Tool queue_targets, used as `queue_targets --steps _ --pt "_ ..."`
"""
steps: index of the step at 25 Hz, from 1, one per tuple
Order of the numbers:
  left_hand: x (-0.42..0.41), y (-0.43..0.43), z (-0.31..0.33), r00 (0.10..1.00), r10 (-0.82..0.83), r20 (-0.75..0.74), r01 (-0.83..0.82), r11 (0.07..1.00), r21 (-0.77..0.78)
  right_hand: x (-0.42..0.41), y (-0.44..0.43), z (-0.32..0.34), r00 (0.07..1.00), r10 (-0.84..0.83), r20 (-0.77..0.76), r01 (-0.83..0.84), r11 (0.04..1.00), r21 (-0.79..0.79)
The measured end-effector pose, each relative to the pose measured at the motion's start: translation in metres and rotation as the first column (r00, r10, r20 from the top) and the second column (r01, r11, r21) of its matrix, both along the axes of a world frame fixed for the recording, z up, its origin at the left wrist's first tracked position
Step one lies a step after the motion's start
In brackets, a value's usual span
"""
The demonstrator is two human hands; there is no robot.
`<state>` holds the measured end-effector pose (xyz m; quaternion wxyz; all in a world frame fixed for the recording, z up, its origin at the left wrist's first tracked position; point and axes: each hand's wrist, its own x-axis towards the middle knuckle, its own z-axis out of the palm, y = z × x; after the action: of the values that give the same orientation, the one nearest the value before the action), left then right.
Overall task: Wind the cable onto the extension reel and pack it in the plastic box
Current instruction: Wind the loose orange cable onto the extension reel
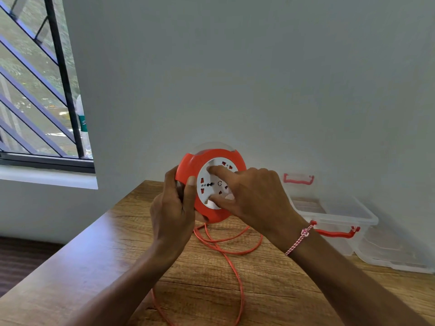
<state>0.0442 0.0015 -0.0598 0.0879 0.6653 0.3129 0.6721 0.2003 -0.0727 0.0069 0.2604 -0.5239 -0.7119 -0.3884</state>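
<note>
An orange extension reel (193,164) with a white socket disc (213,184) is held upright above the wooden table (98,250). My left hand (173,205) grips its left rim, thumb on the front. My right hand (254,196) has its index finger and thumb curled into the recesses of the white disc, pinching it. Loose orange cable (236,274) hangs from the reel's underside, loops on the table and runs off the near edge. The clear plastic box (339,215) with red handles stands open at the right, behind my right wrist.
A clear lid (395,255) lies flat beside the box at the far right. The grey wall stands close behind the table. A barred window (40,85) is at the left, with dark floor below the table's left edge.
</note>
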Motion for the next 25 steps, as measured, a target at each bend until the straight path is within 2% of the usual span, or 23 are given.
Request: queue_targets --steps 1,2,3,4,5,6,7,8,9,10,11,13,15,21,25 --pt "0.0 -0.001 0.0 1.0 0.001 -0.008 0.0 1.0 0.011 -0.005 -0.001 -0.001 0.986 0.002 -0.168 -0.008 0.999 -0.036" --pt "0.0 -0.001 -0.001 1.0 -0.001 -0.016 0.001 1.0 0.018 -0.01 -0.001 -0.004 0.922 0.004 -0.388 -0.038 0.996 -0.08" --pt "-0.001 -0.001 -0.001 1.0 -0.001 -0.025 0.002 1.0 0.025 -0.014 0.0 -0.006 0.785 0.002 -0.619 -0.103 0.986 -0.127" --pt "-0.001 0.0 -0.001 0.999 0.001 -0.034 0.0 1.0 0.031 -0.017 0.002 -0.006 0.607 -0.013 -0.794 -0.197 0.966 -0.167" --pt "-0.001 0.0 -0.001 0.999 0.002 -0.043 -0.001 1.0 0.031 -0.016 0.002 -0.005 0.481 -0.051 -0.875 -0.269 0.941 -0.203" --pt "0.0 0.0 -0.002 0.999 -0.003 -0.049 0.004 1.0 0.023 -0.015 0.001 -0.002 0.473 -0.077 -0.878 -0.29 0.927 -0.238" --pt "0.0 0.0 -0.003 0.999 -0.009 -0.052 0.009 1.0 0.009 -0.011 0.0 0.001 0.583 -0.081 -0.809 -0.233 0.937 -0.262" --pt "0.0 0.001 -0.004 0.999 -0.011 -0.053 0.011 1.0 -0.005 -0.007 -0.001 0.005 0.74 -0.087 -0.667 -0.109 0.963 -0.247" --pt "0.001 0.002 -0.004 0.999 -0.01 -0.047 0.01 1.0 -0.011 -0.003 -0.003 0.009 0.869 -0.088 -0.486 0.007 0.986 -0.166" --pt "0.002 0.003 -0.005 0.999 -0.007 -0.034 0.006 1.0 -0.014 0.001 -0.004 0.013 0.947 -0.067 -0.315 0.046 0.996 -0.074" --pt "0.002 0.003 -0.004 1.0 -0.004 -0.014 0.003 1.0 -0.02 0.003 -0.005 0.017 0.984 -0.039 -0.173 0.033 0.999 -0.038" --pt "-0.001 0.004 -0.002 0.999 0.001 0.037 0.001 0.999 -0.043 0.004 -0.007 0.021 1.0 -0.009 0.021 0.012 0.991 -0.131" --pt "-0.003 0.004 0.001 0.997 -0.011 0.07 0.016 0.998 -0.067 0.005 -0.006 0.019 0.992 -0.002 0.128 0.029 0.977 -0.211" --pt "-0.001 0.004 0.003 0.997 -0.045 0.057 0.05 0.995 -0.085 0.006 -0.002 0.016 0.988 0.027 0.154 0.002 0.983 -0.184" --pt "-0.001 0.005 0.002 0.994 -0.102 0.04 0.106 0.99 -0.096 0.016 0.001 0.018 0.967 0.048 0.251 0.01 0.974 -0.224"
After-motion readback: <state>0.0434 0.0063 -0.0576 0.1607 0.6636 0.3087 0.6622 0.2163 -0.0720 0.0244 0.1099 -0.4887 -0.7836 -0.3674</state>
